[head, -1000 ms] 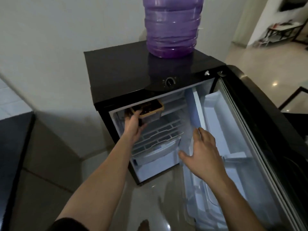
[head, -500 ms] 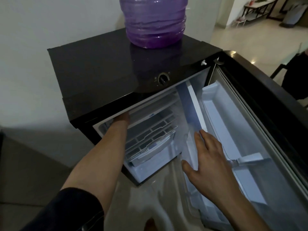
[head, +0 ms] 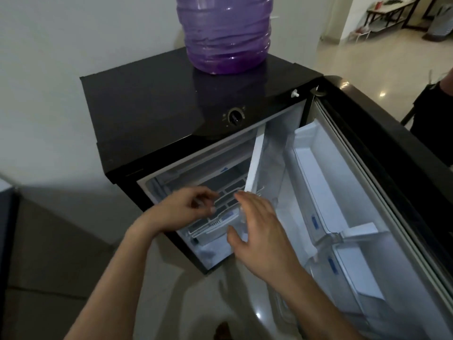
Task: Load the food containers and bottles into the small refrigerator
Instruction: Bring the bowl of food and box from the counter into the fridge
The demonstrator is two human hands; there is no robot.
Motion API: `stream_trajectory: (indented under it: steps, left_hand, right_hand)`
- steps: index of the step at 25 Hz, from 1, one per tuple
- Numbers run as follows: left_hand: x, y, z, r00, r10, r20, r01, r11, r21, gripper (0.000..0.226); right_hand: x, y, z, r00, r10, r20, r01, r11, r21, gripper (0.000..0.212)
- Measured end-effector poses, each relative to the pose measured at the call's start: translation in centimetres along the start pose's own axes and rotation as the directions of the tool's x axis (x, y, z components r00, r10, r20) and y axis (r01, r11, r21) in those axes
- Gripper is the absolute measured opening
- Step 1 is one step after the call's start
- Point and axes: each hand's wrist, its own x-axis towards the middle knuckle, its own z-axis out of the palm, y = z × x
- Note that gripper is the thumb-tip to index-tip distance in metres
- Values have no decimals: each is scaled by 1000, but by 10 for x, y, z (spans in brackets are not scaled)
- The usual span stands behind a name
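Note:
A small black refrigerator (head: 152, 101) stands against the wall with its door (head: 382, 182) swung open to the right. Inside I see white wire shelves (head: 228, 192); the upper compartment is hidden under the top edge. My left hand (head: 188, 207) hovers at the front opening with fingers loosely curled and nothing in it. My right hand (head: 259, 229) is open beside it, fingers spread in front of the lower shelf. No food container shows in view.
A large purple water jug (head: 225, 33) sits on the refrigerator's top. The door holds white shelf bins (head: 338, 231). A dark cabinet edge (head: 7, 217) is at the left. A person's dark clothing (head: 438, 114) shows at the far right. Glossy floor lies below.
My left hand carried a food container into the upper compartment, then came back out empty to the front. My right hand moved left from the door toward the shelf.

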Motion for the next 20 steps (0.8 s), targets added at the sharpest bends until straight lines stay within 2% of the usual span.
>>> stream_trajectory:
  steps: [1, 2, 3, 4, 5, 6, 7, 10, 12, 15, 18, 20]
  left_hand:
    - [-25, 15, -19, 998, 56, 39, -61, 988, 139, 26]
    - [-44, 30, -39, 993, 114, -23, -105, 964, 243, 21]
    - [-57, 45, -57, 964, 200, -175, -143, 946, 292, 17]
    - [-64, 53, -74, 884, 295, -363, -173, 927, 332, 15]
    - [-62, 54, -87, 774, 363, -518, -169, 908, 384, 18]
    - [-56, 51, -95, 697, 394, -599, -134, 892, 431, 25]
    - [-48, 45, -101, 687, 372, -625, -81, 893, 443, 34]
    - [-27, 17, -105, 781, 228, -582, 52, 904, 424, 54]
    - [-21, 12, -104, 782, 206, -588, 70, 909, 411, 57]
    - [-17, 14, -101, 786, 212, -580, 85, 894, 441, 57]
    - [-16, 14, -98, 784, 222, -579, 93, 881, 463, 56]
    - [-16, 15, -97, 779, 222, -587, 110, 873, 475, 56]
  right_hand:
    - [9, -7, 11, 999, -33, 22, 32, 999, 35, 70]
    - [21, -14, 22, 996, -69, 52, 66, 996, 57, 69]
    - [36, -20, 37, 990, -113, 82, 108, 992, 58, 69]
    - [52, -27, 52, 983, -155, 103, 151, 988, 42, 69]
    - [69, -35, 68, 974, -198, 112, 198, 980, 13, 70]
    - [86, -43, 82, 964, -238, 119, 243, 970, -23, 72]
    - [103, -51, 95, 955, -268, 131, 278, 959, -63, 73]
    - [146, -72, 122, 955, -247, 167, 274, 947, -168, 58]
    - [167, -76, 139, 958, -220, 182, 259, 938, -229, 51]
    - [182, -69, 164, 960, -217, 177, 266, 902, -339, 55]
    - [187, -56, 175, 936, -217, 276, 328, 820, -468, 57]
    - [194, -50, 176, 927, -195, 322, 337, 809, -482, 61]
